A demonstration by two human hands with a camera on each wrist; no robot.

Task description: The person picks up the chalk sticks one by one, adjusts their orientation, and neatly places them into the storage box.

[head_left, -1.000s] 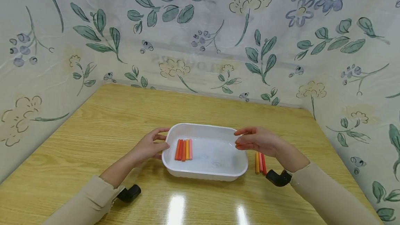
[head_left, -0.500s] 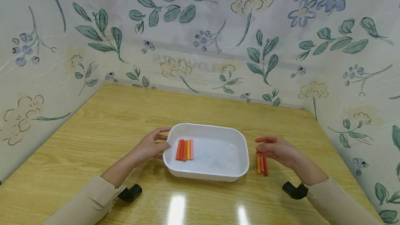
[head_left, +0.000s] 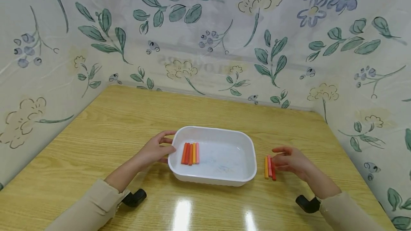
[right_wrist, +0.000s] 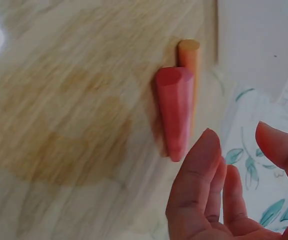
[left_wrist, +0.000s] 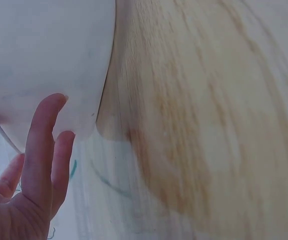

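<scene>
A white plastic tray (head_left: 224, 152) stands on the table, with several red, orange, yellow and pink crayon-like sticks (head_left: 190, 153) side by side at its left end. My left hand (head_left: 157, 149) holds that end, thumb over the rim and fingers along the outer wall. To the tray's right lie three more sticks: a yellow-orange one (head_left: 266, 168), a pink one (head_left: 269, 167) and a red one (head_left: 273, 174). Above them my right hand (head_left: 292, 161) hovers, partly covering the red stick. In the right wrist view its thumb and fingers (right_wrist: 191, 185) are spread with nothing between them.
The wood-grain table (head_left: 144, 109) is bounded at the back and sides by flower-patterned cloth (head_left: 199, 45). A black curved piece (head_left: 134, 198) sits at the left cuff and another (head_left: 307, 204) at the right cuff.
My right hand has moved right, from the tray's right rim to over the three sticks on the table. The left hand stays at the tray's left end, and the sticks lie as before.
</scene>
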